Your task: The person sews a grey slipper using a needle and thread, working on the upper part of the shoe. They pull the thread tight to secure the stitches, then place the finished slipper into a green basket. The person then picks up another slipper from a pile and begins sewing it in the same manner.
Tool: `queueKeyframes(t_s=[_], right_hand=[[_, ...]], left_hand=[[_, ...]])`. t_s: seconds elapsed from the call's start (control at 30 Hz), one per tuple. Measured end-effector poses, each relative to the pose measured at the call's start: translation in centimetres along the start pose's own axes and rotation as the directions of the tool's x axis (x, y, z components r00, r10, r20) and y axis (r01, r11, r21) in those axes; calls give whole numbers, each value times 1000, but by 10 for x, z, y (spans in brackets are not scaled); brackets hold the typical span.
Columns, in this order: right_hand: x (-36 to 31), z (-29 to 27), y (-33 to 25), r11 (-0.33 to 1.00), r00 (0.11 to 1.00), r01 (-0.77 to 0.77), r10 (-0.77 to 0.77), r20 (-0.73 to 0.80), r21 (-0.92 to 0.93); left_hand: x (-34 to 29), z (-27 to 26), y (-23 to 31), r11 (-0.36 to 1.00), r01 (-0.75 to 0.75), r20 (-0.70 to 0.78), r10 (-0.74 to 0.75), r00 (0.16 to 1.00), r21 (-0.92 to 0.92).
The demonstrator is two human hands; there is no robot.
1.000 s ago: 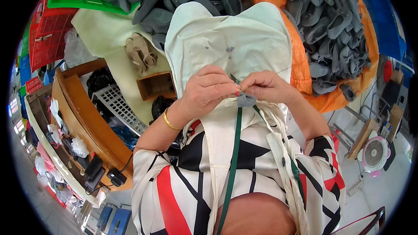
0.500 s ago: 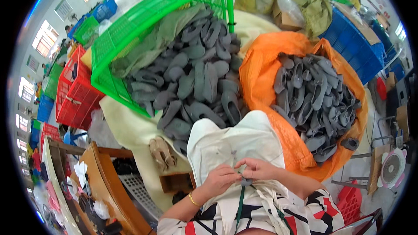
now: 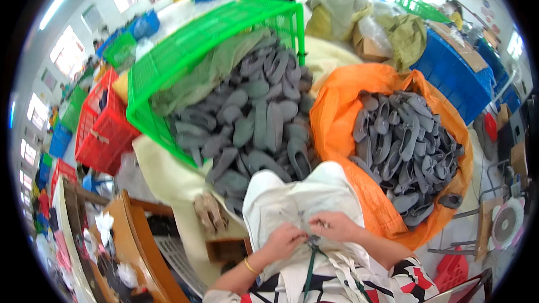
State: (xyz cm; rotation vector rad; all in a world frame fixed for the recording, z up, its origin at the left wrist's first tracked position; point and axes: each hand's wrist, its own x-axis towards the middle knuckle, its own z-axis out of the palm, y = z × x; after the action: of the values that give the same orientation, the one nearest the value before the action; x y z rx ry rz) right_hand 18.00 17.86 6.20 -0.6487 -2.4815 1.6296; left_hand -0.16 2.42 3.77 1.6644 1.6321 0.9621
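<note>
Both hands are over my lap, on a white apron (image 3: 306,196). My left hand (image 3: 284,242) has its fingers bent and drawn together. Close by on the right, my right hand (image 3: 337,227) is also closed, fingertips pinched. What each holds, if anything, is too small and blurred to make out. Just below and between the fingertips lies a small grey piece (image 3: 314,240), with a dark green strap (image 3: 310,269) hanging below it. Grey shoes (image 3: 261,123) lie heaped in front of my knees, spilling from a tipped green crate (image 3: 210,39).
An orange sack (image 3: 342,106) full of grey shoes stands at the right. Beige shoes (image 3: 209,213) lie at the left, near a wooden table (image 3: 132,235). Red crates (image 3: 101,134) stand farther left, a blue crate (image 3: 449,76) at the far right. A fan (image 3: 507,221) is at the right edge.
My view has tilted up, so the surroundings sit lower. My hands have drawn slightly apart, and the grey piece shows lower than my right fingertips.
</note>
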Motion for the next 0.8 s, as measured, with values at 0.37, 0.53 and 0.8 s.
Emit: queueKeyframes(t_s=[0.37, 0.53, 0.8], right_hand=[[13, 21, -27, 658, 779, 476, -624, -69, -583], [0, 29, -69, 676, 795, 561, -600, 84, -477], [-28, -9, -20, 595, 837, -136, 496, -229, 792]], left_hand=[[5, 3, 9, 994, -98, -258, 83, 963, -45], [-12, 21, -11, 996, -83, -280, 89, 956, 32], [2, 22, -1, 985, -175, -396, 166, 903, 13]])
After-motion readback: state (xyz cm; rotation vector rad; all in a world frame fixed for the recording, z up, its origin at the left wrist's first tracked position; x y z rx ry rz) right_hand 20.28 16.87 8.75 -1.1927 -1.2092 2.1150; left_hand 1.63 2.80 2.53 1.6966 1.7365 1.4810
